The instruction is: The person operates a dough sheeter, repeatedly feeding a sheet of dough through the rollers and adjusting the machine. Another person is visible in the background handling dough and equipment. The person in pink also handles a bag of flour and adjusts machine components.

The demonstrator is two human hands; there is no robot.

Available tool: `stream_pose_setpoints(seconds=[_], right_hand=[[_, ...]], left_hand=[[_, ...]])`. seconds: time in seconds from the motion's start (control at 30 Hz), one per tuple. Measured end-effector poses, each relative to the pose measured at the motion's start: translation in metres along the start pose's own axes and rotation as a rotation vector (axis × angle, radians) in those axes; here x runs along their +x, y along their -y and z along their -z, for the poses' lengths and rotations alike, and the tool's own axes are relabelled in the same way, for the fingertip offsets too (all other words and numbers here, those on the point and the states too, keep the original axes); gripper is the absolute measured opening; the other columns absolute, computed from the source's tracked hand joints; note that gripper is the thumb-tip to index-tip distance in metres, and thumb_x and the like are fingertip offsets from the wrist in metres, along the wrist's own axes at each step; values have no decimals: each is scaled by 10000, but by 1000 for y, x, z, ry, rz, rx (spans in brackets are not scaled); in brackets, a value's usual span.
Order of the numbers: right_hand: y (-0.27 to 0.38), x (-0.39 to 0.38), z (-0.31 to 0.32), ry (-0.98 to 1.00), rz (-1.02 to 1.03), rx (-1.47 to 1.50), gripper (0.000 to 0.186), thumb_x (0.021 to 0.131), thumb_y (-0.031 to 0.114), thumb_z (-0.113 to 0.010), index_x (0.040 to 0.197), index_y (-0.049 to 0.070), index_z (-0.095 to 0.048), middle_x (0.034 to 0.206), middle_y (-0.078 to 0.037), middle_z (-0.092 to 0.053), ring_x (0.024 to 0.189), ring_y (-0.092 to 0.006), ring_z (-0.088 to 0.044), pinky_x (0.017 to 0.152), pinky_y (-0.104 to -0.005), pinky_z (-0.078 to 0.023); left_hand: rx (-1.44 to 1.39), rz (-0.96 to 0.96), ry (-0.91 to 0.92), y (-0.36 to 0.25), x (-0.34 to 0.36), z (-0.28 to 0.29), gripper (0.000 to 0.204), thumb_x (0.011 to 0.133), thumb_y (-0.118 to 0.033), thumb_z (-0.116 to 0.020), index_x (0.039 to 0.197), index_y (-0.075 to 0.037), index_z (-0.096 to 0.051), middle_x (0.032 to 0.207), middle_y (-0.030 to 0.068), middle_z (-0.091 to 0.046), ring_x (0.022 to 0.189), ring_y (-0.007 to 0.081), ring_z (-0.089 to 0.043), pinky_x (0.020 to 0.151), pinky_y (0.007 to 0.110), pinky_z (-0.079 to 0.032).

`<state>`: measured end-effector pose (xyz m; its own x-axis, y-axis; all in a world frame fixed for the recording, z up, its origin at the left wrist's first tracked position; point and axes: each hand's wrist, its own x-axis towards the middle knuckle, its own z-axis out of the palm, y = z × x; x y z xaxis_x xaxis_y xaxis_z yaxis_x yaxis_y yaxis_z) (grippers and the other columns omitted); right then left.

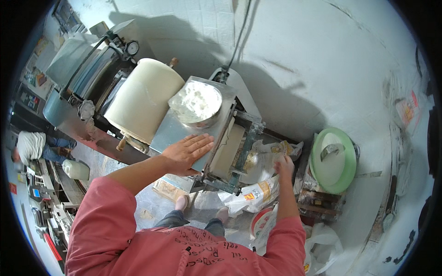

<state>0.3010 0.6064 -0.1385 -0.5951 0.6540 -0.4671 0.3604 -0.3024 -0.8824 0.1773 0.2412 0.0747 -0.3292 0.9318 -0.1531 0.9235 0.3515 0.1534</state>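
Note:
My left hand [190, 152] lies flat, fingers stretched out, on the metal top [165, 138] of a dough rolling machine. Just beyond it on the same top stands a metal bowl [198, 102] of white flour. To its left sits a thick roll of cream dough sheet [144, 99] wound on a wooden rod [121, 144]. A pale dough strip [230, 146] shows beside the machine's front roller [247, 149]. My right hand [283, 165] is past that roller, above white bags, fingers curled; what they hold, if anything, I cannot make out.
A green basin [334, 160] with a white load and a curved scraper stands right. White printed bags [255, 195] lie below the roller. Further left is a machine with a dial gauge [132, 48]. Another person [34, 147] bends at far left near a white canister [76, 169].

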Motion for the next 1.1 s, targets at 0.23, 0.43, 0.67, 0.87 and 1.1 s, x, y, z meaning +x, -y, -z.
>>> stream_pose_setpoints(seconds=[0.23,0.43,0.67,0.87,1.1], right_hand=[[223,-121,-203,491,202,-382,442,835,348,-559,1113,16,-473,691,-105,-592,403,-124,-496,349,-247,-357],[222,-128,-234,346,-4,-488,291,803,77,-464,1083,-1,-473,710,-143,-589,453,-184,-557,318,-264,-347],[227,-239,-167,150,103,-17,346,779,55,-472,1119,35,-409,848,-146,-586,490,-207,-553,345,-315,-396],[144,-384,-94,-31,175,155,416,780,69,-523,1187,39,-447,874,-95,-594,571,-187,-584,399,-328,-468],[-53,-559,-55,-511,-173,277,541,759,68,-520,1276,50,-360,805,-141,-572,445,-224,-557,381,-335,-468]], left_hand=[[10,-105,-96,12,8,8,942,724,-490,-660,1419,-50,-201,1481,120,-211,1370,266,-204,1114,408,-175],[-54,-223,-326,27,3,-10,877,812,-570,-497,1408,-1,-196,1471,153,-222,1371,271,-196,1119,408,-149],[-156,-55,-290,69,16,-14,798,874,-574,-361,1395,17,-233,1465,181,-225,1371,280,-191,1118,394,-142],[-156,358,-388,133,63,-3,819,875,-554,-399,1386,61,-220,1458,226,-209,1373,313,-172,1125,391,-118],[397,50,-392,106,97,22,710,882,-484,-465,1423,-83,-239,1496,104,-188,1385,255,-144,1106,393,-153]])
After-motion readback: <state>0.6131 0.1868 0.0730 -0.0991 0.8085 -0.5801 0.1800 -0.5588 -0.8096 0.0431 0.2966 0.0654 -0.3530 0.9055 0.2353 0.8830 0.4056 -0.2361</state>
